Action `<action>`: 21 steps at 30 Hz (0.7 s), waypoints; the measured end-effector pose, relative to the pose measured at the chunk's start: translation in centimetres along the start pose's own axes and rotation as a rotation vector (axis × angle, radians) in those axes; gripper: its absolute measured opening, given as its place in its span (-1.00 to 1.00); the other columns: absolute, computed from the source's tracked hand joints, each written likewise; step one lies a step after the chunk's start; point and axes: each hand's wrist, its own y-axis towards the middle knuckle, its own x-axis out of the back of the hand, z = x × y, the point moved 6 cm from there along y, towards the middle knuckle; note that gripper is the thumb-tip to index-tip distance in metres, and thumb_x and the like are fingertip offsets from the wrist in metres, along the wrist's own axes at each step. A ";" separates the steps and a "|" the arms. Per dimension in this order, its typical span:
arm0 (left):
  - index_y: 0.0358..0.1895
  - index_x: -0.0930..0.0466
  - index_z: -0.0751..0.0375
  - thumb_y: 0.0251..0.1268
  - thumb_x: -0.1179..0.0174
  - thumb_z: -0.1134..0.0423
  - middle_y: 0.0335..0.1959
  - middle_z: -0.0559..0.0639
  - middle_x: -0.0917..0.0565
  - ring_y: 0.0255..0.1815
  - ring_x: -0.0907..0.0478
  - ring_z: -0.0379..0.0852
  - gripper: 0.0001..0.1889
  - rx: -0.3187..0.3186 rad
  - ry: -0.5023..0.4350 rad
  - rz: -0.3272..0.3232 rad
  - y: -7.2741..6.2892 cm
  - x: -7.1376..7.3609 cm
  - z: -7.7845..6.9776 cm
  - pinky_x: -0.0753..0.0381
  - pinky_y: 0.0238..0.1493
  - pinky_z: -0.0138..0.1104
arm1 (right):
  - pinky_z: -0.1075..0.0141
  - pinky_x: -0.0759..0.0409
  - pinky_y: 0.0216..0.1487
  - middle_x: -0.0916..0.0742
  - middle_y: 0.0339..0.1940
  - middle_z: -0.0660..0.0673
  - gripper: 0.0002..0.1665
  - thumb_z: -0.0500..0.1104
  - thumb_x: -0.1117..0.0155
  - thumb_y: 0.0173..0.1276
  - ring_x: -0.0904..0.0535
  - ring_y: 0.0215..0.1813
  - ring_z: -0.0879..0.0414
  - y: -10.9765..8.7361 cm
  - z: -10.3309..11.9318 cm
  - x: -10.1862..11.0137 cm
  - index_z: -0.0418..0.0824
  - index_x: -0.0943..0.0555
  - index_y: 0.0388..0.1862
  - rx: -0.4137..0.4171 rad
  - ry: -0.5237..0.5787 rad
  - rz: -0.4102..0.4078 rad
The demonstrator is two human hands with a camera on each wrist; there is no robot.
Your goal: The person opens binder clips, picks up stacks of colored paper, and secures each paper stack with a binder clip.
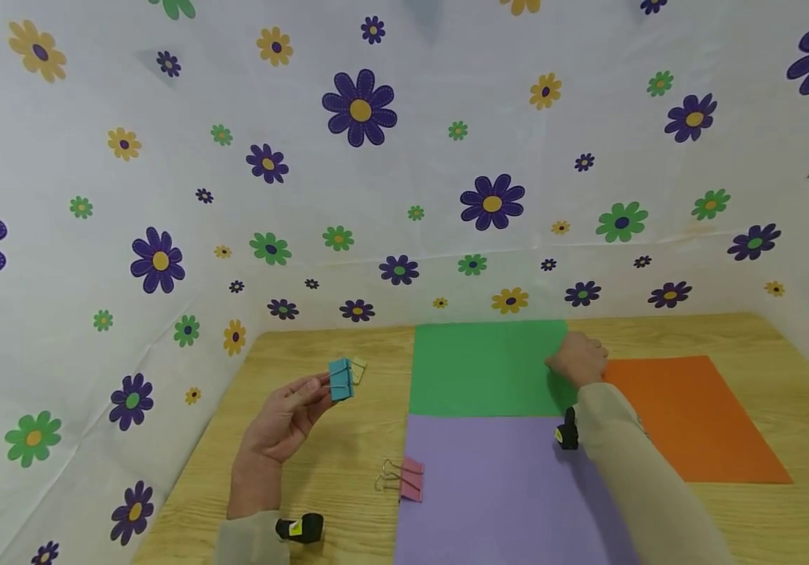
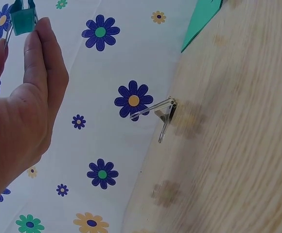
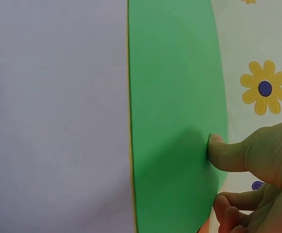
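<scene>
My left hand (image 1: 284, 420) holds a blue binder clip (image 1: 340, 380) between thumb and fingers, above the left side of the table. In the left wrist view the same clip appears at the top, partly cut off. Behind it a pale yellow binder clip (image 1: 358, 369) rests on the wood. At the right edge of a green sheet (image 1: 485, 365), my right hand (image 1: 581, 359) pinches the sheet, its thumb on top and its fingers at the edge. A purple sheet (image 1: 503, 486) lies nearer me, with a pink binder clip (image 1: 412, 479) at its left edge.
An orange sheet (image 1: 701, 424) lies to the right, beside my right forearm. The wooden table (image 1: 333, 471) meets a white flowered cloth (image 1: 432, 157) at the back and sides. Black straps with small devices are on both wrists.
</scene>
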 end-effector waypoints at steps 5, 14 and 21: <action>-0.03 -0.71 0.14 0.60 0.10 0.36 -0.09 0.00 -0.73 -0.06 -0.71 -0.18 -0.69 0.007 0.025 -0.017 0.0 -0.1 0.1 -0.61 0.05 -0.45 | -0.04 -0.53 -0.02 -0.57 -0.24 -0.41 -0.55 -0.02 -0.37 0.27 -0.50 -0.08 -0.27 -0.2 -0.2 0.1 -0.42 -0.49 -0.34 0.004 -0.006 -0.002; -0.01 -0.69 0.16 0.60 0.11 0.37 -0.08 0.02 -0.73 -0.05 -0.71 -0.17 -0.69 0.003 0.009 -0.005 0.0 0.0 0.1 -0.61 0.05 -0.45 | -0.02 -0.46 0.00 -0.58 -0.30 -0.29 -0.48 -0.05 -0.38 0.25 -0.46 -0.19 -0.14 -0.1 -0.4 0.2 -0.51 -0.51 -0.13 0.028 0.049 0.036; 0.02 -0.69 0.16 0.61 0.14 0.36 -0.05 0.01 -0.72 -0.03 -0.70 -0.18 -0.66 -0.015 -0.013 0.028 0.0 0.0 0.2 -0.60 0.07 -0.45 | 0.00 -0.40 -0.01 -0.53 -0.36 -0.24 -0.57 -0.04 -0.39 0.22 -0.43 -0.21 -0.12 0.1 -0.5 0.3 -0.36 -0.44 -0.31 0.022 0.067 0.056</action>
